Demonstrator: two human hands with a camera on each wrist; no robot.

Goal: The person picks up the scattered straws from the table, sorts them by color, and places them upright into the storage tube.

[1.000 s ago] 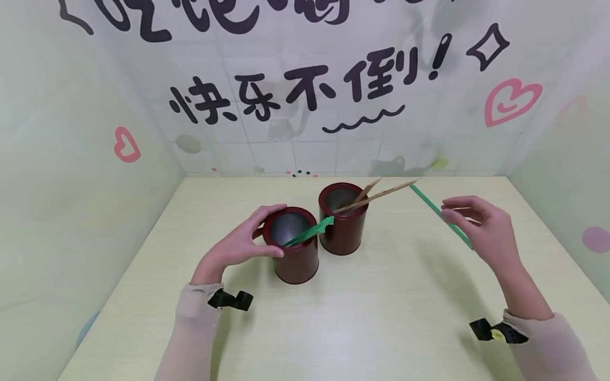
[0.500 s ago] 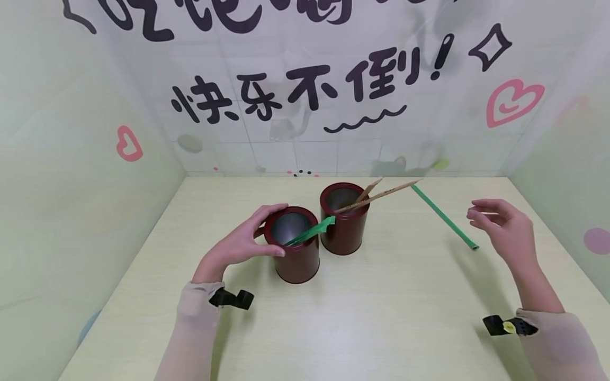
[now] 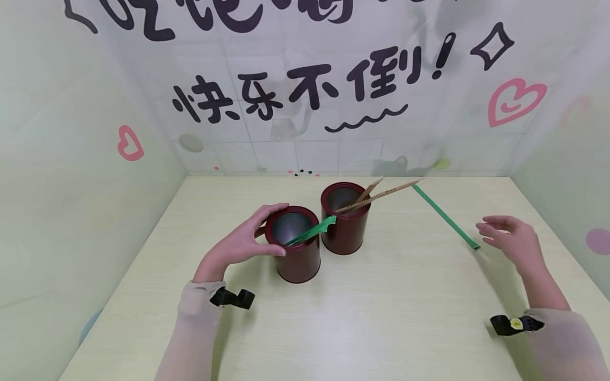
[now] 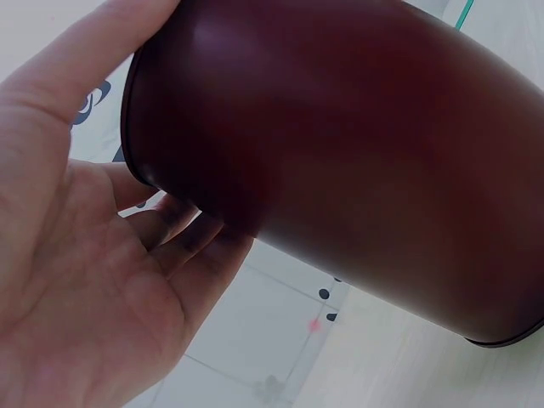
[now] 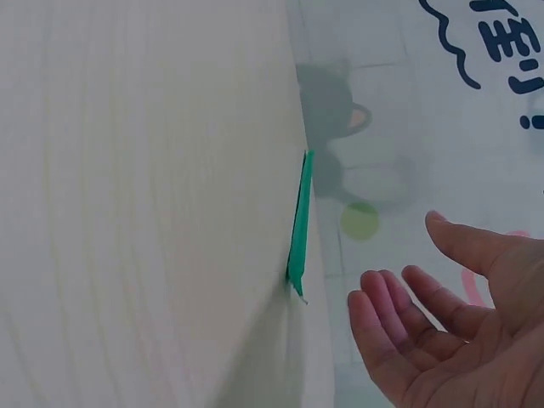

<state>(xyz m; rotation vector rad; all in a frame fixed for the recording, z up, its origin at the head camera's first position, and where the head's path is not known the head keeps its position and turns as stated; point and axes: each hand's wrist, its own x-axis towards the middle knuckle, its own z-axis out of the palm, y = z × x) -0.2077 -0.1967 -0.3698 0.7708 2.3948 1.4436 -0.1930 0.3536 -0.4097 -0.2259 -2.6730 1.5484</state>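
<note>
My left hand (image 3: pixel 241 238) holds the nearer dark red can (image 3: pixel 297 264) by its rim, thumb on the near side and fingers behind; in the left wrist view the can's smooth wall (image 4: pixel 357 144) fills most of the picture. A green strip-like stick (image 3: pixel 310 233) leans out of this can to the right. To the right, my right hand (image 3: pixel 517 246) hovers with loosely bent fingers and nothing in them. Just left of its fingertips a long thin green stick (image 3: pixel 445 217) lies on the table; the right wrist view shows this green stick (image 5: pixel 300 225) apart from the hand.
A second dark red can (image 3: pixel 343 235) stands behind and right of the first, close to it. Thin brown sticks (image 3: pixel 381 194) lean out of it to the right. A printed cloth wall (image 3: pixel 295 153) closes off the table's (image 3: pixel 371 317) back and sides.
My right hand has let go of the green stick, which now lies on the table, and has drawn away to the right and slightly nearer. The left hand stays on the can.
</note>
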